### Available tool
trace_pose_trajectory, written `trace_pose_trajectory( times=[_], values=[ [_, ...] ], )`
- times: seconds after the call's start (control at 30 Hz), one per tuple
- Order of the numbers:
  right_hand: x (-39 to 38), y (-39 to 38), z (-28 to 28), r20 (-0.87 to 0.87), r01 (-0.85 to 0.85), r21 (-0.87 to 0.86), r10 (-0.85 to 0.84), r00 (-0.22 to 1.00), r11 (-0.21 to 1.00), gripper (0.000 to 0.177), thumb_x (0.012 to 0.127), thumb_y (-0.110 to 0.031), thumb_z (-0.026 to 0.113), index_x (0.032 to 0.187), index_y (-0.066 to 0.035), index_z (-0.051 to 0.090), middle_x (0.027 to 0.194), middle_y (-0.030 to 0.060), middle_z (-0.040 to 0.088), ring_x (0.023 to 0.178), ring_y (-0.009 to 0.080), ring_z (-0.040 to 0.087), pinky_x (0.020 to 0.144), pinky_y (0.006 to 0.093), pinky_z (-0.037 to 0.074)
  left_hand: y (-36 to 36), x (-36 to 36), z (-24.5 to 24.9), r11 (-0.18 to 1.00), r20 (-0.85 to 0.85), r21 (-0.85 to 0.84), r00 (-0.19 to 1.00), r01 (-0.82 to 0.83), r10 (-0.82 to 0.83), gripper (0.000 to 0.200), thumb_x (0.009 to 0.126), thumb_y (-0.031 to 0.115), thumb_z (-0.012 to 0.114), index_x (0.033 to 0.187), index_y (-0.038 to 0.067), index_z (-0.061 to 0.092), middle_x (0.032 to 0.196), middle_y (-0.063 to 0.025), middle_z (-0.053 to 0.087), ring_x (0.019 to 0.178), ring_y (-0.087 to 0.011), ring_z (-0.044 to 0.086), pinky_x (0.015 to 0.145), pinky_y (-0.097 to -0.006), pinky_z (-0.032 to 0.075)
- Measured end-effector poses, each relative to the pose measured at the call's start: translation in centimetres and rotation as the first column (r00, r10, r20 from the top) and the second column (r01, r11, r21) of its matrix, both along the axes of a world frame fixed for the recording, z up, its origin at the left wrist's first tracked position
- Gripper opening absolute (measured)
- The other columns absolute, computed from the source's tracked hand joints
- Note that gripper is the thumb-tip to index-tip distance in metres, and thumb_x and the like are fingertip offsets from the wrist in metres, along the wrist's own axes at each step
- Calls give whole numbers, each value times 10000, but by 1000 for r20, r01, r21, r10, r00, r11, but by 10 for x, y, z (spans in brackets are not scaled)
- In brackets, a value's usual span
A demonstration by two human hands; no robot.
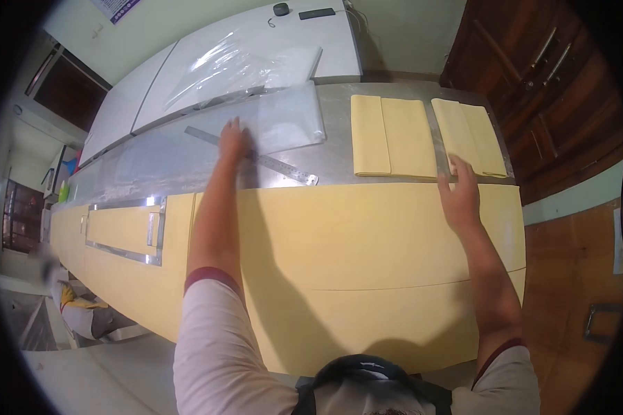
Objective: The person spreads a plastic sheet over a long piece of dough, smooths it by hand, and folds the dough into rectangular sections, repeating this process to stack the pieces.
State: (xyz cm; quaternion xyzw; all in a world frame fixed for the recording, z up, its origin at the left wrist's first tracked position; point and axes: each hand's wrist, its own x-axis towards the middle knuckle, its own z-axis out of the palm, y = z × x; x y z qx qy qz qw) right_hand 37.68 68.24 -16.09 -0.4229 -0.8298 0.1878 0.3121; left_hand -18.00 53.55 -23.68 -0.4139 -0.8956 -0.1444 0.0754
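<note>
My left hand is on a long metal ruler that lies slantwise across the table, its fingers bent around the ruler's middle. Under and beyond it spreads clear plastic sheeting. My right hand has its fingers apart, over the far edge of a large flat yellow sheet. Its fingertips reach the near edge of a folded yellow piece. Another folded yellow piece lies just to the left of that one.
A metal rectangular frame lies on the yellow material at left. Behind the metal tabletop stands a white table with more clear plastic and a small black device. Another person is at the lower left. Wooden doors stand at right.
</note>
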Motion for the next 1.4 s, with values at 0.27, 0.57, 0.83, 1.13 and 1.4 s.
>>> trace_pose_trajectory(
  times=[0.27, 0.57, 0.83, 1.13, 1.4],
  values=[
    [61, -87, 11, -50, 119, -254, -136, 989, 960, 472, 920, -57, 633, 1377, -43, 516, 1282, 100, 568, 1120, 204, 555, 824, 321, 523, -35, 13, 38, 938, -4, -327, 993, -114, 120, 480, 1011, 418, 478, 1297, 43, 566, 1315, -172, 572, 1247, -351, 539, 1039, -576, 408],
    [91, -170, 24, -65, 257, -327, -293, 954, 909, 434, 923, -32, 602, 1351, -22, 531, 1249, 81, 601, 1030, 130, 564, 796, 262, 485, -24, -5, 20, 986, 83, 118, 990, -122, 112, 289, 933, 359, 659, 958, 85, 747, 1011, -151, 693, 985, -375, 661, 848, -479, 535],
    [93, -197, 25, -175, 168, -440, -267, 948, 882, 357, 946, -50, 604, 1296, 7, 566, 1159, 90, 640, 965, 104, 585, 799, 245, 499, -36, -4, 135, 697, 38, 717, 996, 29, -81, 301, 964, 325, 644, 964, 48, 760, 877, -158, 726, 785, -306, 696, 689, -416, 522],
    [-50, -218, 107, -845, -729, -240, 233, 482, 641, 922, 886, -368, 780, 1539, -7, 238, 1396, 158, 533, 1331, 237, 487, 1149, 400, 335, -151, 329, 224, 517, 376, 741, 375, 428, -848, 279, 877, -19, 649, 1139, 70, 690, 1096, -102, 693, 975, -235, 664, 830, -350, 541],
    [33, -251, 192, -473, -777, -256, 626, 620, 575, 144, 906, -93, 699, 1040, -42, 690, 881, 81, 685, 786, 208, 681, 701, 336, 551, -208, 362, 265, 448, 41, 520, 503, 727, -864, 625, 699, 337, 890, 1196, 43, 651, 1279, -162, 623, 1345, -348, 440, 1084, -487, 359]
  ],
)
